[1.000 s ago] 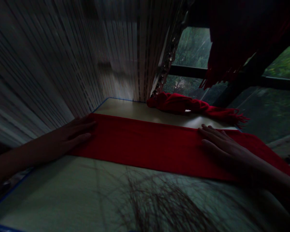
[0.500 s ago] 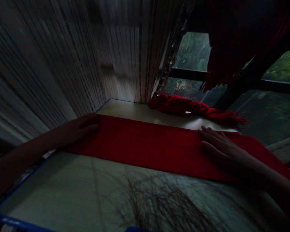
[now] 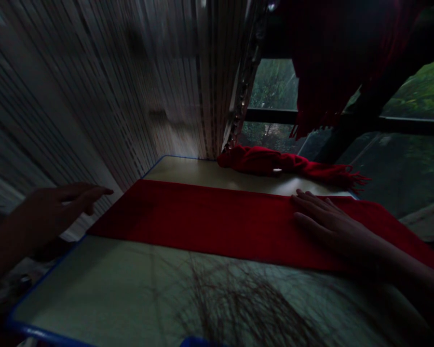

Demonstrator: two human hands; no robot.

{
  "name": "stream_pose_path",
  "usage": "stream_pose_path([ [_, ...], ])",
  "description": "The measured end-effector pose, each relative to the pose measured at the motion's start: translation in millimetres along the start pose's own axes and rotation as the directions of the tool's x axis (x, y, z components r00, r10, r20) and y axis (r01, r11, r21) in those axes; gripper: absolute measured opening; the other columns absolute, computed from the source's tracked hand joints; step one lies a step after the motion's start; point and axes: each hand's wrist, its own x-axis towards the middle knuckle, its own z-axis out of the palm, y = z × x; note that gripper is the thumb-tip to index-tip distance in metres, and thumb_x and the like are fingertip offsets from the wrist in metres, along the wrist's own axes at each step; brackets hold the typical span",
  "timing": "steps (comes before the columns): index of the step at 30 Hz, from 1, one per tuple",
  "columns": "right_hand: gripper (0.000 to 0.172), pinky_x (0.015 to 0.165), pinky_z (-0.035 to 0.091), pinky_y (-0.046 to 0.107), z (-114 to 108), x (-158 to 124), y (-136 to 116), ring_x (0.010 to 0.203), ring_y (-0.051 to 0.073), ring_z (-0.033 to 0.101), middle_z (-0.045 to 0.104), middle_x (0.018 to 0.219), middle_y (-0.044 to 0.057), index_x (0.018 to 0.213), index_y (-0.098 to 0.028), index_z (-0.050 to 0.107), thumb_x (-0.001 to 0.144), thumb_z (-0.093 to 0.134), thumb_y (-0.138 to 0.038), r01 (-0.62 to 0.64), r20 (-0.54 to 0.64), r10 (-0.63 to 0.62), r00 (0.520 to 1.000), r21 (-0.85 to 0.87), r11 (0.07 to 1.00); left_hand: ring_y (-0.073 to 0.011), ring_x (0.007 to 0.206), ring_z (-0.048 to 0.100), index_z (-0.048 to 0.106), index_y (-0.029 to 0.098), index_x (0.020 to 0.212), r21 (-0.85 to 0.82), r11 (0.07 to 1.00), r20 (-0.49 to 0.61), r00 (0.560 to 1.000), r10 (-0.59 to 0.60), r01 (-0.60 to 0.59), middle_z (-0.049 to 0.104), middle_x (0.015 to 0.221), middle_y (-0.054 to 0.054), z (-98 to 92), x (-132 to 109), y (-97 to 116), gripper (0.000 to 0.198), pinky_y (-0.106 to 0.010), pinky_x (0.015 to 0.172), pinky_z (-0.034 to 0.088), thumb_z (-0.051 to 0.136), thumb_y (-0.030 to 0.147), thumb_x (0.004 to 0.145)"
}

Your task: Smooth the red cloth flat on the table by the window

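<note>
A long strip of red cloth [image 3: 210, 217] lies flat and smooth across a pale table [image 3: 94, 284] with a blue edge. Its left end reaches the table's left edge, while its right end runs out of sight past my right arm. My right hand [image 3: 321, 217] rests palm down on the right part of the cloth, fingers stretched out. Off the left end of the cloth, my left hand [image 3: 68, 205] hovers beyond the table edge with its fingers extended and nothing visible in them.
A crumpled red scarf [image 3: 275, 164] with a fringe lies along the table's far edge. More red fringed fabric [image 3: 321, 96] hangs by the window at the upper right. A striped string curtain [image 3: 159, 86] borders the left and back. Strands of hair [image 3: 246, 303] block part of the near table.
My left hand has come off the cloth's left end and moved left past the table edge. My right hand stays on the cloth. The view has shifted slightly.
</note>
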Motion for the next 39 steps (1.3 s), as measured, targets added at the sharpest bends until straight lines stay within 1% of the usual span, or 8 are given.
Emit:
stream_pose_path([
  [4,0.069,0.127,0.017,0.060,-0.5,0.7,-0.9,0.156,0.031,0.023,0.040,0.166,0.007,0.157,-0.029,0.046,0.101,0.033,-0.067,0.002,0.002,-0.002,1.000,0.002,1.000,-0.0269,0.133,0.059,0.067,0.021,0.136,-0.183,0.973,-0.025,0.991,0.135,-0.137,0.065,0.143,-0.004,14.4,24.0,49.8,0.067,-0.037,0.118,0.040,0.035,0.066,0.097],
  [9,0.074,0.127,0.019,0.061,-1.6,0.6,-2.1,0.156,0.032,0.022,0.038,0.167,0.010,0.158,-0.025,0.045,0.100,0.033,-0.070,-0.003,0.012,0.003,1.000,-0.002,1.000,-0.0300,0.161,0.004,0.028,0.023,0.165,-0.012,0.922,0.274,0.885,0.376,-0.388,0.013,0.174,-0.004,51.9,45.1,74.0,0.078,-0.055,0.128,0.005,0.023,0.068,0.102],
  [13,0.077,0.127,0.017,0.059,-0.5,0.0,-1.3,0.156,0.032,0.021,0.031,0.169,0.012,0.160,-0.022,0.041,0.101,0.033,-0.070,-0.008,0.018,0.008,1.000,0.002,1.000,-0.0283,0.161,0.010,0.023,0.028,0.166,0.029,0.910,0.346,0.859,0.378,-0.413,0.015,0.174,-0.005,56.0,46.1,70.5,0.078,-0.053,0.128,0.006,0.025,0.071,0.102],
  [16,0.073,0.127,0.018,0.060,-0.2,1.5,-0.6,0.157,0.032,0.021,0.030,0.170,0.010,0.161,-0.026,0.038,0.102,0.033,-0.068,-0.006,-0.008,0.006,1.000,0.004,1.000,-0.0304,0.161,0.007,0.021,0.024,0.167,-0.063,0.915,0.247,0.882,0.402,-0.399,0.012,0.174,-0.008,50.8,54.8,85.2,0.081,-0.054,0.128,0.010,0.029,0.070,0.101],
  [19,0.072,0.125,0.019,0.066,-2.9,7.5,-9.9,0.158,0.034,0.019,0.028,0.171,0.010,0.161,-0.028,0.038,0.102,0.035,-0.068,0.006,-0.049,-0.007,0.999,-0.016,1.000,-0.0320,0.159,0.016,0.033,0.012,0.163,-0.216,0.886,0.086,0.896,0.436,-0.410,0.025,0.171,-0.015,48.8,72.2,122.2,0.078,-0.051,0.128,0.015,0.024,0.062,0.104],
  [23,0.071,0.126,0.020,0.064,-6.8,21.8,-45.7,0.158,0.035,0.019,0.027,0.171,0.011,0.160,-0.025,0.041,0.103,0.036,-0.067,0.064,0.039,-0.064,0.997,0.002,0.998,-0.0253,0.143,0.050,0.062,0.019,0.141,-0.272,0.797,0.117,0.803,0.584,-0.540,0.058,0.152,-0.010,54.1,87.2,179.9,0.059,-0.037,0.122,0.032,0.033,0.056,0.104],
  [29,0.069,0.125,0.021,0.063,5.5,45.9,-102.5,0.157,0.034,0.022,0.031,0.169,0.016,0.159,-0.020,0.044,0.105,0.037,-0.063,0.140,0.121,-0.143,0.982,0.027,0.990,-0.0273,0.158,0.022,0.037,0.028,0.161,-0.268,0.705,0.243,0.662,0.709,-0.657,0.030,0.170,-0.006,66.3,65.5,211.5,0.062,-0.050,0.128,0.016,0.036,0.059,0.107],
  [39,0.075,0.127,0.017,0.060,21.2,42.6,-102.0,0.158,0.032,0.020,0.030,0.169,0.017,0.162,-0.014,0.036,0.106,0.031,-0.064,0.144,0.056,-0.146,0.988,0.041,0.989,-0.0272,0.158,0.024,0.028,0.022,0.164,-0.235,0.710,0.281,0.653,0.703,-0.664,0.026,0.171,-0.009,67.4,36.2,212.1,0.071,-0.051,0.127,0.013,0.034,0.064,0.107],
])
